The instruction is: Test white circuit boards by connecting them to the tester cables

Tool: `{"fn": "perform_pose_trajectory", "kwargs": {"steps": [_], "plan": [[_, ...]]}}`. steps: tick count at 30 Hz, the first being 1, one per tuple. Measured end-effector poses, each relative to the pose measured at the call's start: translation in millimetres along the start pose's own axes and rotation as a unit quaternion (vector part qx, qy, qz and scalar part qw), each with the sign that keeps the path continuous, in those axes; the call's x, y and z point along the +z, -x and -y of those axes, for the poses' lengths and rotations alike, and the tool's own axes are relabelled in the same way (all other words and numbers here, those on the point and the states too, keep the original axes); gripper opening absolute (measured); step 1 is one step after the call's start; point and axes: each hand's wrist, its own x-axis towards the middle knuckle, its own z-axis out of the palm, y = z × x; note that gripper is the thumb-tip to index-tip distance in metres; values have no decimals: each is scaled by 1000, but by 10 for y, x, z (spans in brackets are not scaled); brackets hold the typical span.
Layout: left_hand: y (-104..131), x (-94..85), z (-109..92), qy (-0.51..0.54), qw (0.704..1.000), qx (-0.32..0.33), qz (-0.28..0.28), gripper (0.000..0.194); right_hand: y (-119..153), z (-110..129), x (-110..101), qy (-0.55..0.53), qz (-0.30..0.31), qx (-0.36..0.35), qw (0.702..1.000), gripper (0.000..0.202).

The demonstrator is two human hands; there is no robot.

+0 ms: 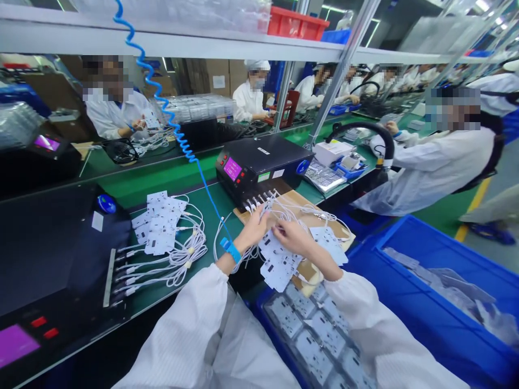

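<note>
My left hand [254, 227], with a blue wrist strap [230, 249] on its wrist, is closed around something small among the white cable ends in front of the black test box [263, 162]. Just right of it, my right hand [292, 236] has its fingers curled close over the white cables [300, 208]; what they pinch is too small to make out. White circuit boards [279, 262] hang below my hands. Another white board [326, 242] lies on the wooden board to the right.
A tray of boards [316, 335] sits below my right forearm. A blue bin [438, 292] stands at the right. More boards [160, 224] and coiled cables [188, 248] lie left, beside a second black box [60, 243]. A coiled blue cord [174, 127] hangs ahead. Several people sit beyond.
</note>
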Motion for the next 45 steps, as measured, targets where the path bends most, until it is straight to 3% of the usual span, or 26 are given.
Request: {"fn": "perform_pose_trajectory", "kwargs": {"steps": [5, 9, 14, 17, 21, 26, 28, 31, 34, 41, 45], "plan": [[48, -5, -130, -21, 999, 11, 23, 44, 16, -54, -55, -86, -84, 11, 993, 25], [119, 3, -199, -8, 999, 7, 54, 45, -9, -117, -22, -189, -157, -4, 969, 29], [166, 10, -158, 13, 994, -14, 104, 46, -132, -175, 88, -272, -201, 27, 941, 36], [149, 8, -49, 12, 994, -21, 109, 40, -234, -202, 111, -304, -201, 34, 931, 38], [113, -4, 43, 19, 996, -22, 79, 35, -332, -229, 65, -284, -180, 24, 942, 38], [129, -34, -6, 71, 996, -21, 54, 35, -303, -266, -68, -341, -123, -50, 931, 38], [157, -37, -35, 104, 993, -28, 44, 38, -221, -276, -85, -311, -124, -45, 941, 40], [199, -15, -56, 154, 987, -40, 19, 42, -38, -274, -12, -173, -146, 2, 974, 38], [216, 40, -50, 193, 980, -50, -13, 44, 136, -254, 135, -65, -119, 1, 991, 35], [227, 112, -98, 241, 966, -52, -78, 39, 180, -190, 295, -110, -117, 4, 987, 29], [278, 103, -188, 258, 960, -54, -97, 35, 110, -219, 290, -55, -124, 13, 991, 32]]}}
